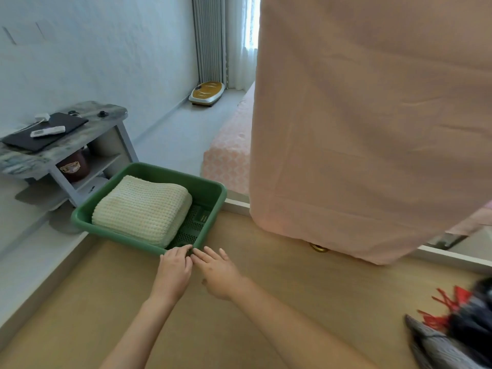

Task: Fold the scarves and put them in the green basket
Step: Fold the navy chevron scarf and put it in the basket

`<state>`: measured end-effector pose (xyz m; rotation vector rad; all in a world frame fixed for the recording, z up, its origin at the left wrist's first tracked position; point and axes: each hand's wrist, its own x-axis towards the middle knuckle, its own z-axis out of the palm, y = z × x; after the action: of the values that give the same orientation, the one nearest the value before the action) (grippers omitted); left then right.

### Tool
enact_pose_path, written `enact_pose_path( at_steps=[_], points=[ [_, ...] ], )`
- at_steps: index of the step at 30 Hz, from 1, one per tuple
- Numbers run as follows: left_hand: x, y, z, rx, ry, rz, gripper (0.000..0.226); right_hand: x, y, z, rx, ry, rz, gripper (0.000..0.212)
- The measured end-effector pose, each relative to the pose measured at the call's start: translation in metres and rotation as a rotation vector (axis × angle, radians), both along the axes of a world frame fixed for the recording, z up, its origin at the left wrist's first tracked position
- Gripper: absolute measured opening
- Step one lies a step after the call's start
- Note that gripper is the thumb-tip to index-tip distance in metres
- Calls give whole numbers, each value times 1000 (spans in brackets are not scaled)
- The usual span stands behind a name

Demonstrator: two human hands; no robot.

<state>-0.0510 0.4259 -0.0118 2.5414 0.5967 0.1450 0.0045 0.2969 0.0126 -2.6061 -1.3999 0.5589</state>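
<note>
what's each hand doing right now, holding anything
Left hand: fingers curled over the near rim of the green basket, gripping it.
Right hand: open, fingers straight, tips at that rim, holding nothing.

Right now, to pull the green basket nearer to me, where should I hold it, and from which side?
Take the green basket by the right end of its near rim, coming from your side. The rim is a turned-out lip, and the bare floor beside the folded cream scarf probably leaves room for a grip inside.
</note>
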Motion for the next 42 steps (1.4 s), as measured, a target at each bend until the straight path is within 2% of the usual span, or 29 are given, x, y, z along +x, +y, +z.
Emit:
enact_pose_path(
  at_steps=[6,8,11,13,17,20,23,25,28,31,32,33,35,36,38,39,40,42],
  points=[
    [-10,-16,0,94,15,-2,45,-9,-59,-8,65,178,-131,67],
    [-8,-35,7,130,-64,-49,45,-11,-94,-15,103,259,-242,66],
    [-2,-83,19,67,-195,-204,38,-19,-164,-27,135,352,-418,58],
    [0,-129,22,-74,-164,-320,33,-28,-224,-39,130,312,-530,54],
    [-5,-225,0,-338,51,-513,32,-52,-355,-66,54,85,-885,52],
    [-12,-286,-27,-385,257,-642,32,-75,-426,-73,-135,-105,-1085,66],
    [-16,-332,-42,-380,409,-718,35,-80,-470,-90,-170,-288,-1145,92],
    [-15,-353,-49,-402,489,-727,36,-80,-483,-98,-192,-238,-1163,79],
    [-13,-374,-54,-475,542,-661,32,-79,-482,-85,-103,-224,-1146,45],
    [-13,-386,-56,-717,522,-434,21,-83,-472,-77,223,-198,-1228,18],
    [-13,-390,-51,-866,548,-326,20,-88,-464,-72,362,-149,-1258,25],
    [-13,-394,-47,-1032,588,-226,23,-92,-455,-68,482,-39,-1265,44],
    [-13,-398,-45,-1295,645,-92,34,-102,-436,-62,609,150,-1238,73],
    [-13,-398,-46,-1375,646,-46,37,-105,-428,-59,627,213,-1198,74],
    [-14,-395,-49,-1400,577,36,36,-107,-416,-54,611,250,-1100,46],
    [-15,-391,-50,-1342,509,84,34,-106,-413,-53,601,257,-1113,27],
    [-16,-385,-52,-1279,420,157,31,-104,-411,-54,575,262,-1132,19],
    [-20,-370,-55,-1202,252,313,28,-98,-412,-58,442,282,-1124,28]
  ],
)
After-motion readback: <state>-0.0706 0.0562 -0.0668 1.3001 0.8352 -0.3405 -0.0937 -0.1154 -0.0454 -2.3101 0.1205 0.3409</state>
